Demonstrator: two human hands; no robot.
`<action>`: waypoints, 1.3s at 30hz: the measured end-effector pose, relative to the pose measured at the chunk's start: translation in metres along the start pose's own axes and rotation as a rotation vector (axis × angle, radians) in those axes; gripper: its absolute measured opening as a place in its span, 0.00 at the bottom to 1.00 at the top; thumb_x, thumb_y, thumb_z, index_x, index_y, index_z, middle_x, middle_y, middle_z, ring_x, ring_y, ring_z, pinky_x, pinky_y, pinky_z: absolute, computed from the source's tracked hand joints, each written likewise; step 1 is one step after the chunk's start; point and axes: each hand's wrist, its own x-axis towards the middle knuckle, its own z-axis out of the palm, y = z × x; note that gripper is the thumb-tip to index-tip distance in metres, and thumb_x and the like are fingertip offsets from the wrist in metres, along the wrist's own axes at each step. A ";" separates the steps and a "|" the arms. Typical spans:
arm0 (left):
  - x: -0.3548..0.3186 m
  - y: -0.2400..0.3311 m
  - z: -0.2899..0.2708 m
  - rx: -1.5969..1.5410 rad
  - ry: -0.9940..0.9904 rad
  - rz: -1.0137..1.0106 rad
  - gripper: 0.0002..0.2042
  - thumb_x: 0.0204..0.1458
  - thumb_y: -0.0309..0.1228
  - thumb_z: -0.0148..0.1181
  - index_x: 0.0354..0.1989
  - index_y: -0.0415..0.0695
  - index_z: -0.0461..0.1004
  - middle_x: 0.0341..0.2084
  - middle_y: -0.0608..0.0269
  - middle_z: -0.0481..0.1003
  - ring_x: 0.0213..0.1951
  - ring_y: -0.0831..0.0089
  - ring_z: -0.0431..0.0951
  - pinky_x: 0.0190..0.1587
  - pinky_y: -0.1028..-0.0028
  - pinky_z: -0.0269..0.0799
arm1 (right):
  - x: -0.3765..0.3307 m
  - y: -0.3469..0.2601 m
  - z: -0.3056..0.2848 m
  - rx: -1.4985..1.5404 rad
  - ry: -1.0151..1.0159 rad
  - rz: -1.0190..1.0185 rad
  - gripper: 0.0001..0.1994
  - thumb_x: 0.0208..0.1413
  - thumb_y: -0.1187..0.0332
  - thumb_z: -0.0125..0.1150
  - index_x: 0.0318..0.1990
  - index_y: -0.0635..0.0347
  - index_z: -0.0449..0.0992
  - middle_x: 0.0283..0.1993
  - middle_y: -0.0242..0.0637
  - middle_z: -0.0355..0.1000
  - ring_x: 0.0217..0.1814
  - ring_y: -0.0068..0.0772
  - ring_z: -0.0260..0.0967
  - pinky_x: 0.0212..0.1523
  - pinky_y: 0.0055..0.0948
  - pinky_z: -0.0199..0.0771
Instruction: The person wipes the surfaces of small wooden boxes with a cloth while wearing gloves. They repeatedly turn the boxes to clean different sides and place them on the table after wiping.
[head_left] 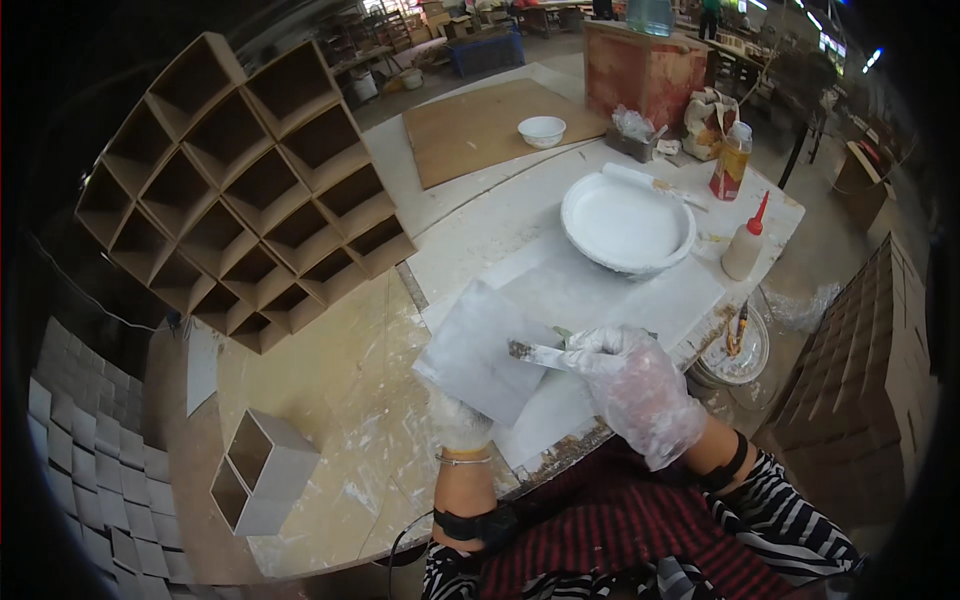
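Observation:
My left hand (pixel 458 420), in a clear plastic glove, holds a whitish square board (pixel 485 350) from its near edge. Its fingers are mostly hidden behind the board, and whether this is a single panel or the side of a box is unclear. My right hand (pixel 635 385), also gloved and smeared white, grips a flat, paint-smeared tool (pixel 540 354). The tool's dark, speckled end lies over the board's right part; its exact kind does not show. Beyond my right hand stands a wide white basin (pixel 682 250) with white material in it.
A wooden grid shelf (pixel 270 205) stands at the far left, and a small two-compartment box (pixel 280 475) nearer. A red-tipped squeeze bottle (pixel 743 250), a drink bottle (pixel 731 165) and a white bowl (pixel 541 131) stand farther off. A bucket (pixel 735 350) is right of the table edge.

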 end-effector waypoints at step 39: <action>0.007 0.008 0.061 0.091 0.553 -0.126 0.30 0.65 0.54 0.36 0.67 0.46 0.60 0.63 0.56 0.66 0.62 0.57 0.67 0.64 0.57 0.63 | -0.005 0.019 0.018 -1.253 0.028 -1.085 0.15 0.53 0.65 0.63 0.48 0.58 0.77 0.43 0.42 0.78 0.23 0.37 0.72 0.23 0.35 0.71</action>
